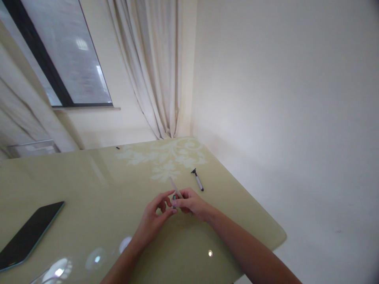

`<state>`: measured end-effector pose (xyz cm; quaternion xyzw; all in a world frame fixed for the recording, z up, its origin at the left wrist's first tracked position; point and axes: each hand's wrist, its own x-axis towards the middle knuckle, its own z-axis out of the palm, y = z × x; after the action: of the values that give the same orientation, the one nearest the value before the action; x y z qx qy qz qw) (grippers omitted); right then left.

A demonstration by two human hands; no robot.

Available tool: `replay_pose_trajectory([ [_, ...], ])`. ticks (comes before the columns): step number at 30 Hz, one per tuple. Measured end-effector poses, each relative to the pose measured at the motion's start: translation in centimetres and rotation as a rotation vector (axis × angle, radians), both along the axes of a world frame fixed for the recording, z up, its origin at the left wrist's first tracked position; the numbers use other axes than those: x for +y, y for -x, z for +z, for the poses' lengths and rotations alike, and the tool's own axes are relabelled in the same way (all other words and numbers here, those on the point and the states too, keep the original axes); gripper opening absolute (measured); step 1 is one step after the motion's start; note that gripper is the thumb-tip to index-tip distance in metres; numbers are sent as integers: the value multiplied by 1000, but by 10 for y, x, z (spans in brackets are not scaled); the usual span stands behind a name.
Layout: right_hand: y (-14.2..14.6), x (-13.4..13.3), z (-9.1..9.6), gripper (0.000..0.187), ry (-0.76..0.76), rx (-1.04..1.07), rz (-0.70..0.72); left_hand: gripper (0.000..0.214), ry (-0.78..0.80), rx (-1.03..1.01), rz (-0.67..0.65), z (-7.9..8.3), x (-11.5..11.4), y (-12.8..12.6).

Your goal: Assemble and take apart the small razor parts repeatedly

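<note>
Your right hand (192, 203): forearm bare, slanting in from lower right; fingers curled, closed around a slim pale strip (175, 188), flat and straight, its free end pointing up and away from you.

Your left hand (154, 215): forearm rising from the bottom edge; palm turned inward, thumb and forefinger arched towards each other, other fingers bent.

Small dark piece (174, 200), green streak along it: upright between your left thumb and forefinger, against your right fingertips; which hand bears its weight, you cannot tell from this view.

T-shaped razor (197, 180): dark head, pale grey handle, dark butt; lying on the table just beyond your right hand.

Table (97, 209): glossy, yellow-green, rounded corner, whitish floral scrollwork near the far edge; lamp reflections at lower left.

Tablet (31, 235): black glass face, thin bluish rim; flat, well to your left.

Tiny dark object (117, 148): at the table's far edge, too small to identify.

Curtain (154, 67): cream cloth, in long folds, beside a dark-framed window (63, 59).

Wall (284, 110): plain, off-white, along your right.
</note>
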<state>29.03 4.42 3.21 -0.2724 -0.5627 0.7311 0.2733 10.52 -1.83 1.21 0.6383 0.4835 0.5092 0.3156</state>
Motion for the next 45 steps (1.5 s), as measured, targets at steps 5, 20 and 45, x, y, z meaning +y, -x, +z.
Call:
replay_pose_trajectory([
  [5,0,-4,4,35,92,54,47,37,-55,-52,-47,0,-2,0],
  [20,-6,-7,6,59,-394,-138,-127,38,-4,-179,193,8,4,11],
  [45,-2,-14,2,53,-767,-396,-86,56,244,-618,91,0,2,10],
])
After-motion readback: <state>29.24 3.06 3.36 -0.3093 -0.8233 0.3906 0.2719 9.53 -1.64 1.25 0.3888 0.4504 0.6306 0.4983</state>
